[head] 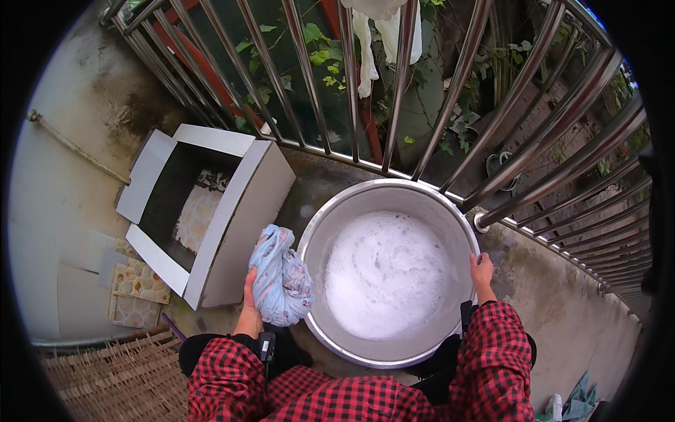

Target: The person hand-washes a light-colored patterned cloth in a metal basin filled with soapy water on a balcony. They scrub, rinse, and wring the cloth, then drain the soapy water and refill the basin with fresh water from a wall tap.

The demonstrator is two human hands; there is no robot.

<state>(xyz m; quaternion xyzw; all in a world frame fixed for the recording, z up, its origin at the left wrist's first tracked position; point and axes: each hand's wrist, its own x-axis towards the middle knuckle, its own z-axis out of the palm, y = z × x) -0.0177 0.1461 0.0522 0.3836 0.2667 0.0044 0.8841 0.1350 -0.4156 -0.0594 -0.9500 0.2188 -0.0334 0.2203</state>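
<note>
A twisted, bunched light-blue patterned cloth [279, 277] is held in my left hand [250, 295], just outside the left rim of a large round metal basin [337, 211]. The cloth hides most of that hand's fingers. Inside the basin lies water topped with white suds [387, 274]; anything beneath the foam is hidden. My right hand [481, 269] grips the basin's right rim, its fingers curled over the edge. The basin stands on the concrete floor between my legs.
Left of the basin is an open white cardboard box [248, 227] with patterned tiles inside. A stainless steel railing [406, 79] runs close behind the basin. More tiles [140, 282] lean by the wall. A woven wicker mat [116, 380] lies at lower left.
</note>
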